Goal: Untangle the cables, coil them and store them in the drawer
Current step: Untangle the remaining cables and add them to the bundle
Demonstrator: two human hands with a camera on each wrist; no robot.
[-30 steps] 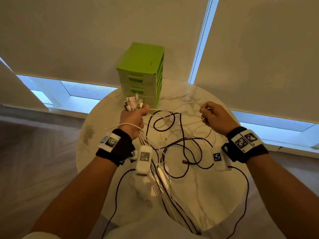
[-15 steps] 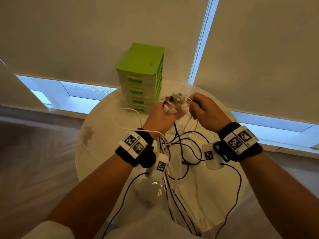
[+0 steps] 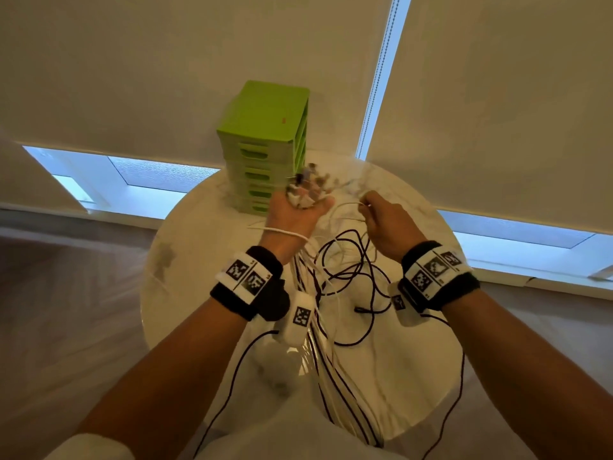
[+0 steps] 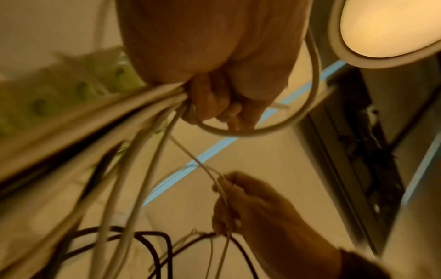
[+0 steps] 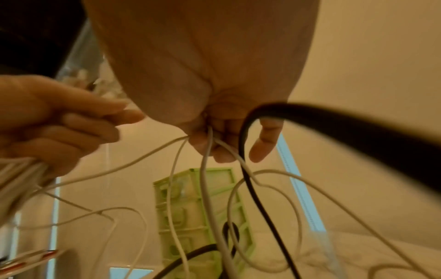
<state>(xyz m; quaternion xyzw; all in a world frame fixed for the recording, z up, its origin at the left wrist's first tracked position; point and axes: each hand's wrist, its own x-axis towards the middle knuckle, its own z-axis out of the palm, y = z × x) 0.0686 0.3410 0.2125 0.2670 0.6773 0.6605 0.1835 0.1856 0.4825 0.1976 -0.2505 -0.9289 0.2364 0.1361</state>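
Two fistfuls of cables over the marble table

We're gripping a fat bundle of white cables [image 3: 310, 270] in our left hand [image 3: 292, 220], fingers curled tight around it, with the plug ends [image 3: 306, 190] sticking up out of the fist, too blurry to read any branding. Our right hand [image 3: 386, 224] is just to the right of it, close but apart, pinching a few thin white strands [image 5: 207, 151] between the fingertips. Black cables [image 3: 351, 280] are looping loose on the round marble table [image 3: 185, 260] between our wrists, and the bundle's tails are trailing off the near edge. The green drawer unit [image 3: 265, 144] is standing at the far side with every drawer closed; there's a tiny red mark on top, not legible. Our wristbands [image 3: 247, 277] are carrying black-and-white square code tags.
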